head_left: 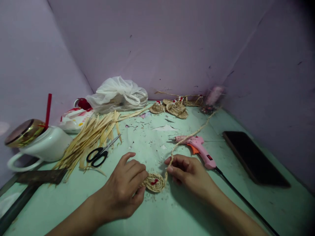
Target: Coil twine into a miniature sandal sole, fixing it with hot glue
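A flat coil of braided straw (153, 187) with a small red mark at its middle lies low on the table between my hands. My left hand (125, 183) grips its left edge between thumb and fingers. My right hand (185, 170) pinches the loose straw cord (172, 149) that leads off the coil's right side. From there the cord runs up and away across a pink glue gun (197, 144) toward the back right. Part of the coil is hidden behind my left fingers.
Scissors (99, 155) and dry straw strips (83, 141) lie left, beside a white mug (46, 144) and a hammer-like tool (31, 186). Woven pieces (176, 108) and a white plastic bag (120, 93) sit along the back wall. A black phone (254, 157) rests right, near the glue gun's cable (243, 198).
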The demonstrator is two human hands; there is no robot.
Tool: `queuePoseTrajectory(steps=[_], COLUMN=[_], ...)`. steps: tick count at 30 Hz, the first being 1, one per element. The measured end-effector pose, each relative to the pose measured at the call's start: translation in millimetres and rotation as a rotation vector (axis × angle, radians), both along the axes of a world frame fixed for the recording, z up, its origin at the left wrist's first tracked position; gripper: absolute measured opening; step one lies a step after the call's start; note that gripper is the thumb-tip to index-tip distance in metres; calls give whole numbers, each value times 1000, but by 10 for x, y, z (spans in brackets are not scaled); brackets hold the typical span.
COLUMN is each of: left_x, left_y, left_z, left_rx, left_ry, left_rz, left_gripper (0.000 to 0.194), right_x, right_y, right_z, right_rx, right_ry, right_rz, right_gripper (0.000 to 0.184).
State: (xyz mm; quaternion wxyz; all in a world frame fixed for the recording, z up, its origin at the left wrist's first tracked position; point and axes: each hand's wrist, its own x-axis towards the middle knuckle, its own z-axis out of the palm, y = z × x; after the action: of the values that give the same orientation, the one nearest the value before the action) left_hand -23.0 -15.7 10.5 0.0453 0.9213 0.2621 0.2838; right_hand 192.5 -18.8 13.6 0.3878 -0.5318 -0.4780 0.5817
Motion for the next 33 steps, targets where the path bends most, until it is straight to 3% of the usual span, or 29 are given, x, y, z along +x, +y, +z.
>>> queuePoseTrajectory(steps=[10, 17, 28, 33], left_x=[20, 13, 48, 63], left_y=[-16, 4, 8, 16], left_z=[74, 43, 110, 109], left_rx=[35, -5, 77, 80], left_ry=[129, 125, 189, 192], left_rz=[-79, -55, -106, -148], left_gripper=[20, 21, 20, 21], right_x=[-27, 32, -77, -70], right_y=[-33, -27, -49, -39], right_z=[53, 80, 13, -8], right_rx=[-21, 42, 11, 24], right_ry=[42, 52, 73, 71], right_rz=[80, 174, 73, 97], right_gripper=[12, 7, 17, 14])
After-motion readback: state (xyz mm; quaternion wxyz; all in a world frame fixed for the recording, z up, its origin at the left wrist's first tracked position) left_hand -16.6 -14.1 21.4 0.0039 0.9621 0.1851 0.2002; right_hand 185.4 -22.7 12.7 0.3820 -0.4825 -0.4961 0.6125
